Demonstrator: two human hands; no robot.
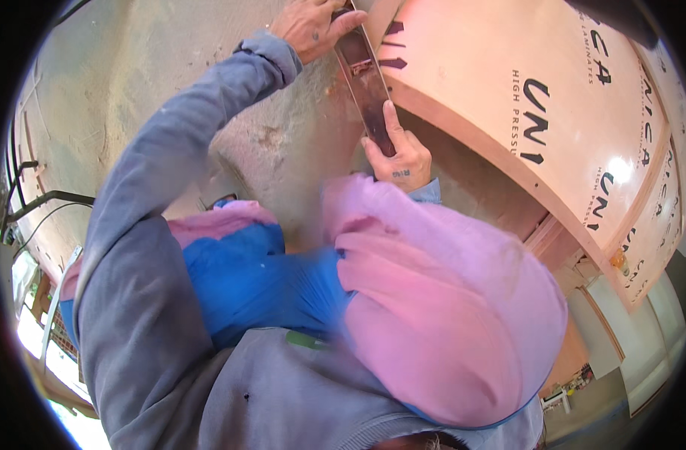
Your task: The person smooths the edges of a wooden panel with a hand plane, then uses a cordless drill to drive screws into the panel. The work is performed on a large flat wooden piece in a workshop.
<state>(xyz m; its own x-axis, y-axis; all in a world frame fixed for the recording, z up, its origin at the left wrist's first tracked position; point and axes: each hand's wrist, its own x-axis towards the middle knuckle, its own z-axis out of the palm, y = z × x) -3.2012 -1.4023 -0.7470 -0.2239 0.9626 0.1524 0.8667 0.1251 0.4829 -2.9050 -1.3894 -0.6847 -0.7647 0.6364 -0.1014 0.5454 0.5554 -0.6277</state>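
A long, narrow, dark brown hand plane (pixel 370 101) lies at a slant at the upper middle, with what look like pale shavings in its opening. My left hand (pixel 313 31) grips the far end, its thumb laid across the top. Around the near end my right hand (pixel 404 159) is wrapped, with the index finger stretched along the side. Beside the plane, on the right, runs the edge of a large pinkish laminate sheet (pixel 474 64) with black print. The sole of the plane is hidden, so I cannot tell what it touches.
More printed sheets (pixel 661 195) stand on the right, with a small orange thing (pixel 619 259) near their lower corner. Black metal bars (pixel 46 199) and a thin cable are at the left. Below lies a rough grey floor (pixel 260 135). My bent knees take up the middle.
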